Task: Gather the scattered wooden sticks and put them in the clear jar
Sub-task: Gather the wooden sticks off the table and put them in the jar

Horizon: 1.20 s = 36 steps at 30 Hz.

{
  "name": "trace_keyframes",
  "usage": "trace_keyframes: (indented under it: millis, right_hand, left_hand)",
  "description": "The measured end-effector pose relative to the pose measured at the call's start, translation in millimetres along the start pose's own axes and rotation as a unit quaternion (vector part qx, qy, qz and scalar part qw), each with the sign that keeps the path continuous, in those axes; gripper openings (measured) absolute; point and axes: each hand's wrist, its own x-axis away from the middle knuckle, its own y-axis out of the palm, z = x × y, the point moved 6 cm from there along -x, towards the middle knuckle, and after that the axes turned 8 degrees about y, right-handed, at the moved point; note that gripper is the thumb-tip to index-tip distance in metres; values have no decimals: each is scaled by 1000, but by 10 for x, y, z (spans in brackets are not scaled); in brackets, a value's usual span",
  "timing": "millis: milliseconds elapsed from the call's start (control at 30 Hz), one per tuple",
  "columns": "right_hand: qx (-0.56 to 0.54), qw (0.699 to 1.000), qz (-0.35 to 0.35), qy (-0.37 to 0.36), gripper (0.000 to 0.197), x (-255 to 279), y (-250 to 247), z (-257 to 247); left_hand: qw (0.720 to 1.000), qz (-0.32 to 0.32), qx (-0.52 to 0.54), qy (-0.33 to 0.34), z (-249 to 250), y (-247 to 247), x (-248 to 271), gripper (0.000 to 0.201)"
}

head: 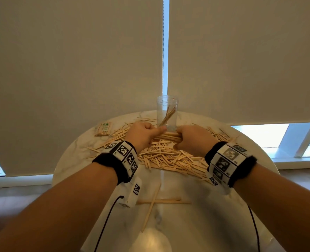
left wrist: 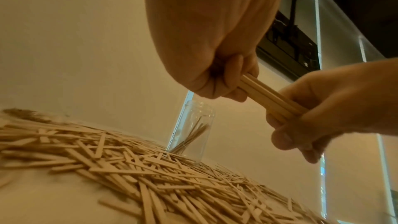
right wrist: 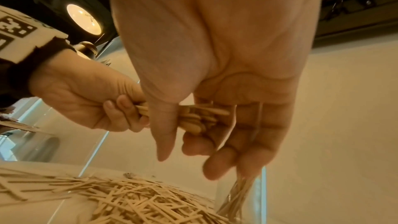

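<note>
A clear jar (head: 167, 111) stands upright at the far side of the table with a few thin sticks leaning inside; it also shows as the jar (left wrist: 193, 129) and the jar (right wrist: 241, 193). A wide pile of flat wooden sticks (head: 165, 157) lies in front of it. My left hand (head: 143, 133) and right hand (head: 188, 137) each grip one end of a level bundle of sticks (head: 167, 137), held just above the pile and near the jar's base. The left wrist view shows the bundle (left wrist: 273, 98) between both fists. In the right wrist view the bundle's ends (right wrist: 198, 118) poke out under my curled fingers.
A small wrapped packet of sticks (head: 104, 129) lies at the table's far left. A few loose sticks (head: 157, 200) lie crossed near me on the round marble table (head: 187, 224). Roller blinds hang close behind the jar.
</note>
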Motion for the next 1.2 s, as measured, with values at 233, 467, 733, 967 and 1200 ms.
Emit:
trace_keyframes:
  millis: [233,467,733,967,1200]
  right_hand:
    - [15,999,39,-12,20,0,-24,-111]
    - [61,997,24,-26,33,-72,30,-200]
    - [-94,989,-7,-113,48,87,-74,-343]
    - [-70,997,6,-44,64,-438,-351,-45]
    - [43,996,65,44,69,-1614,-940,226]
  left_hand:
    - [995,1,81,-49,-43,100,-36,39]
    - [962,29,222,-158,-4,83,-49,50]
    - [961,7,214,-174,-100,63,-73,52]
    - [969,-8,175,-172,-224,21,-466,59]
    - [991,-57,-57,-108,-381,3,-1403,45]
